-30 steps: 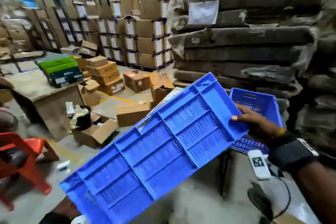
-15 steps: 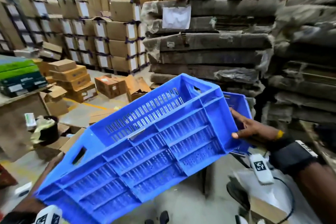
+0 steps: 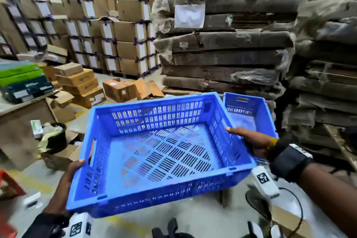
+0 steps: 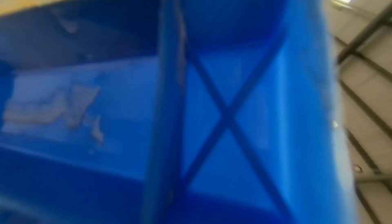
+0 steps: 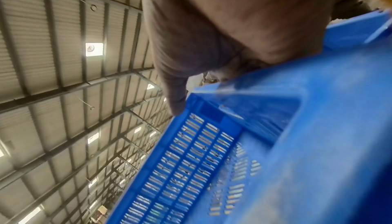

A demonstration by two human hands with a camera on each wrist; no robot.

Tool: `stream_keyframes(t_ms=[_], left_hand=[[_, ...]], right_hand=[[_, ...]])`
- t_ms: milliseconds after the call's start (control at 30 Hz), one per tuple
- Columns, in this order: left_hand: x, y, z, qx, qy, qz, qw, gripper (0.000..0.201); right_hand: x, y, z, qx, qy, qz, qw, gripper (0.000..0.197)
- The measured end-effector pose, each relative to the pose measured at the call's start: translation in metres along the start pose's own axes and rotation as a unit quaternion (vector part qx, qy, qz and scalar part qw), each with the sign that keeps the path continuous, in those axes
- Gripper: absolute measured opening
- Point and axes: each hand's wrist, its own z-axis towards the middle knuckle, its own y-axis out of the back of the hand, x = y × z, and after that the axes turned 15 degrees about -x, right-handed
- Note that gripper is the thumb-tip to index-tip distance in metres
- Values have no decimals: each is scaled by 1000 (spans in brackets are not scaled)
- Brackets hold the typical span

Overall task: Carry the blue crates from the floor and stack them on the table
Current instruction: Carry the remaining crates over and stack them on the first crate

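Note:
I hold a large blue slotted crate (image 3: 162, 152) in the air, open side up, nearly level. My left hand (image 3: 72, 177) grips its left end wall, thumb over the rim. My right hand (image 3: 245, 137) grips its right end wall, thumb on the rim. A second blue crate (image 3: 249, 110) stands behind it to the right on the table (image 3: 289, 222), partly hidden by my right hand. The left wrist view is filled with the crate's ribbed blue wall (image 4: 212, 110). In the right wrist view my thumb (image 5: 176, 93) lies on the crate's rim (image 5: 244, 90).
Tall stacks of flattened cardboard (image 3: 231, 54) rise behind the table. Taped cartons (image 3: 119, 35) fill the back left. A wooden bench (image 3: 19, 121) with green boxes stands at left, loose boxes (image 3: 81, 83) and a black bin (image 3: 56, 137) on the floor. A red stool (image 3: 7, 185) sits lower left.
The crate has turned from bottom-up and tilted to open side up and nearly level. My view swung right toward the table, and my left hand came into sight on the crate's end.

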Motion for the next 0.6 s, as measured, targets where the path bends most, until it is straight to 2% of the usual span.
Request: stream_keyframes(t_ms=[67, 133, 233, 333, 400, 500, 600], left_hand=[[-13, -6, -7, 13, 3, 3, 1000, 48], [-27, -6, -8, 9, -21, 5, 1000, 52], [-43, -6, 0, 16, -3, 40, 999, 47], [-54, -12, -1, 54, 4, 63, 997, 41], [-55, -17, 3, 97, 13, 90, 991, 55], [-59, -25, 15, 67, 16, 139, 988, 43], [-69, -35, 33, 46, 5, 177, 983, 46]], right_hand=[[-10, -8, 6, -12, -3, 18, 1000, 64], [-23, -15, 13, -45, 18, 19, 999, 55], [-36, -25, 10, -83, 51, 30, 995, 40], [-47, -26, 10, -126, 56, 39, 990, 23], [-56, -25, 13, -163, 51, 45, 984, 24], [-65, -28, 13, -200, 42, 80, 976, 32], [-69, -30, 16, -223, 46, 120, 966, 36]])
